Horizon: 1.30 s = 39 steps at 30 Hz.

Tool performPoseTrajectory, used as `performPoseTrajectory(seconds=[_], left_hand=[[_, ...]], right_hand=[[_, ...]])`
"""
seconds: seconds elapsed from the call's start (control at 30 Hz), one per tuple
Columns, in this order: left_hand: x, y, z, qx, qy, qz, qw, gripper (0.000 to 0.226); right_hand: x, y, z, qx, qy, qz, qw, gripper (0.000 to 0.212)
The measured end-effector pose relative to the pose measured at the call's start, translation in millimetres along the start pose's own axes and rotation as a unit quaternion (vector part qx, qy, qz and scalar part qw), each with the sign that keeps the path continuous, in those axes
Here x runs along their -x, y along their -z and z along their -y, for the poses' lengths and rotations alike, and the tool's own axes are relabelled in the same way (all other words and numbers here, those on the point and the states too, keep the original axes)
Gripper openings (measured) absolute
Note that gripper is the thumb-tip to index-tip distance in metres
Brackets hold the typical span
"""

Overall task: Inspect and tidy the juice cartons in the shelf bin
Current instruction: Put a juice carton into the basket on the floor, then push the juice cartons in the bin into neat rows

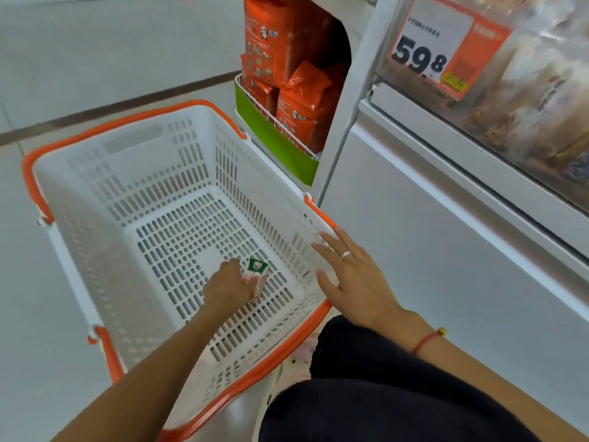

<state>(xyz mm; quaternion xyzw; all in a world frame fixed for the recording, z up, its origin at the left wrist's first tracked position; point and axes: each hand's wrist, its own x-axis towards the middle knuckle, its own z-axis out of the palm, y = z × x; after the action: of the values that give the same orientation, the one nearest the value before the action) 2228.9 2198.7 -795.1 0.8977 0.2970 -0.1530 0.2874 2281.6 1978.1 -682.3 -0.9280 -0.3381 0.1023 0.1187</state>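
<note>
A small juice carton [257, 272] with a green top and white body stands on the slotted floor of a white shopping basket [95, 186] with an orange rim. My left hand [228, 288] reaches down into the basket and grips the carton from its left side. My right hand [349, 275] hovers over the basket's right wall with fingers spread and straight, holding nothing. It wears a ring, and a red cord sits on the wrist.
The basket sits on a pale floor beside a white freezer cabinet [446, 237] with a price sign [436, 49] on its glass. Orange bags [296, 84] fill a green-fronted wire rack [277, 138] beyond the basket. My dark-clothed knee [366, 378] is at the lower right.
</note>
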Motion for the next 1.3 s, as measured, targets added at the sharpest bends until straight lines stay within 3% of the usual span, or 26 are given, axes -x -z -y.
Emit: performPoseTrajectory(seconds=[0.1, 0.3, 0.53, 0.73, 0.87, 1.03, 1.17, 1.3], left_hand=[[29.3, 35.0, -26.9, -0.081, -0.096, 0.0, 0.992, 0.055], [117.4, 109.0, -116.7, -0.165, -0.297, -0.046, 0.939, 0.04], [218.7, 171.4, -239.8, -0.119, -0.463, -0.094, 0.873, 0.029], [295.7, 171.4, -337.4, -0.067, -0.58, -0.106, 0.805, 0.018], [331.3, 129.3, -399.6, -0.045, -0.648, -0.047, 0.759, 0.021], [348.3, 52.9, -457.3, -0.064, -0.7, 0.011, 0.711, 0.033], [351.4, 4.5, -482.9, -0.08, -0.72, 0.038, 0.688, 0.037], [356.7, -17.8, -494.6, -0.1, -0.722, 0.04, 0.683, 0.041]], right_hand=[[14.6, 31.2, -2.6, -0.021, -0.017, 0.053, 0.998, 0.045], [95.1, 125.6, -18.9, 0.019, -0.091, 0.119, 0.989, 0.034], [220.1, 222.9, -38.7, 0.071, -0.168, 0.032, 0.983, 0.027], [311.2, 274.7, -59.6, 0.071, -0.244, -0.106, 0.961, 0.024], [362.5, 286.1, -90.2, 0.107, -0.312, -0.261, 0.908, 0.02], [405.2, 282.3, -129.0, 0.221, -0.369, -0.445, 0.786, 0.03], [417.1, 267.8, -151.7, 0.264, -0.407, -0.47, 0.738, 0.043], [420.5, 252.8, -165.3, 0.259, -0.436, -0.458, 0.73, 0.042]])
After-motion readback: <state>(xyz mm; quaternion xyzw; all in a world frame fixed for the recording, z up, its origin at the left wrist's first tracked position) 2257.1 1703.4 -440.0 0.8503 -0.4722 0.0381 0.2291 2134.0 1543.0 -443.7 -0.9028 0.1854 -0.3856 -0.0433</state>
